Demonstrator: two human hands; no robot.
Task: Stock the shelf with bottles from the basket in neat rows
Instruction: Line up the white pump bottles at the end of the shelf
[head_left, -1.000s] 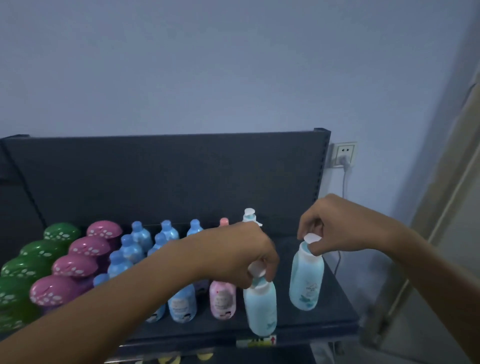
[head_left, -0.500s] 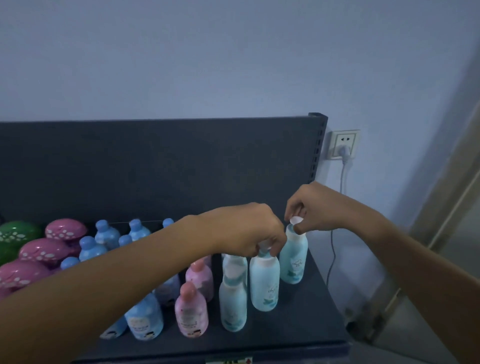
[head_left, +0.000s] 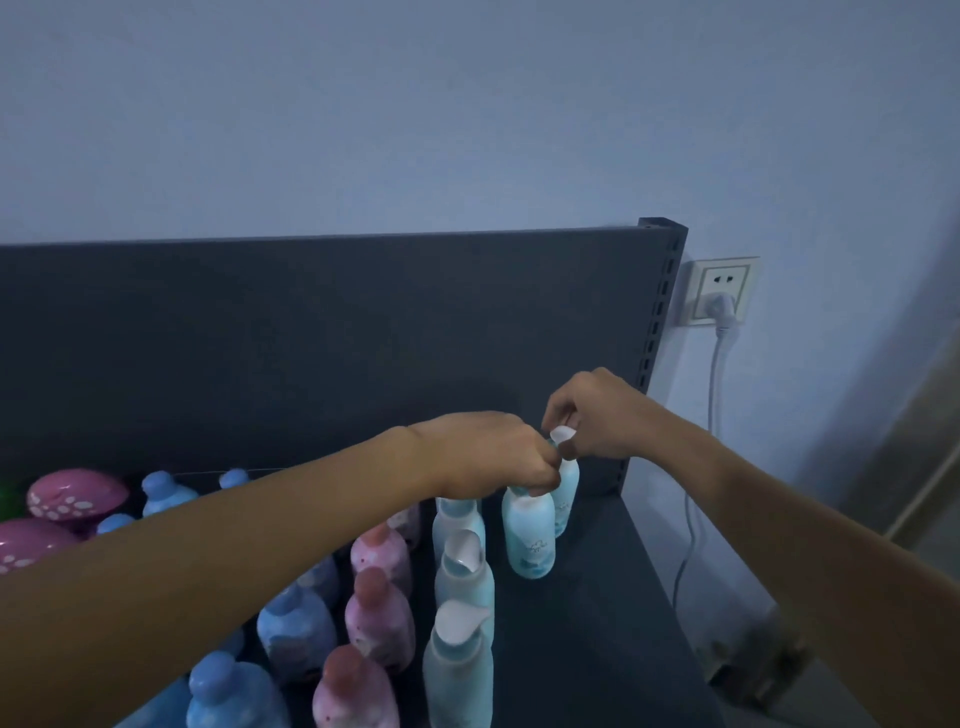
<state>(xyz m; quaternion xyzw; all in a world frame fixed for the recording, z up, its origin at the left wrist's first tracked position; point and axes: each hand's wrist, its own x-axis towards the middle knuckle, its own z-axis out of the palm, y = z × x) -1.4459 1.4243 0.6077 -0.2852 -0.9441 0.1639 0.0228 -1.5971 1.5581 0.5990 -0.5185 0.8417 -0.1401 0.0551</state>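
Grey-blue paint covers the wall (head_left: 467, 130) behind everything. Against it stands a dark metal shelf (head_left: 582, 649), with a tall back panel (head_left: 311, 338) that ends in a slotted upright (head_left: 657, 322) on the right.

Two bare forearms reach in over the shelf and meet near its back right corner. The left hand (head_left: 483, 452) is clenched round the top of the nearer bottle (head_left: 530, 540), a pale teal one standing upright, and the fingers hide its cap. The right hand (head_left: 597, 415) pinches the white cap (head_left: 562, 434) of the farther bottle (head_left: 569, 493), also pale teal. This one stands just behind the nearer bottle, close to the back panel. I cannot tell whether the two bottles touch each other.

Pink mushroom-shaped jars (head_left: 78, 493) with white spots sit at the shelf's left edge.

Between the jars and the held pair, bottles stand in lines running from the front edge to the back:
- Blue bottles (head_left: 296, 629) are on the left, partly hidden under the left forearm.
- Pink bottles (head_left: 379, 618) are next.
- A row of teal bottles (head_left: 460, 670) with white spouted caps is next, just left of the nearer bottle.

The right end of the shelf in front of the held pair is bare board.

On the wall right of the upright is a white socket (head_left: 719, 291) holding a plug (head_left: 723, 307). Its pale cable (head_left: 714, 384) hangs down past the shelf's right edge.
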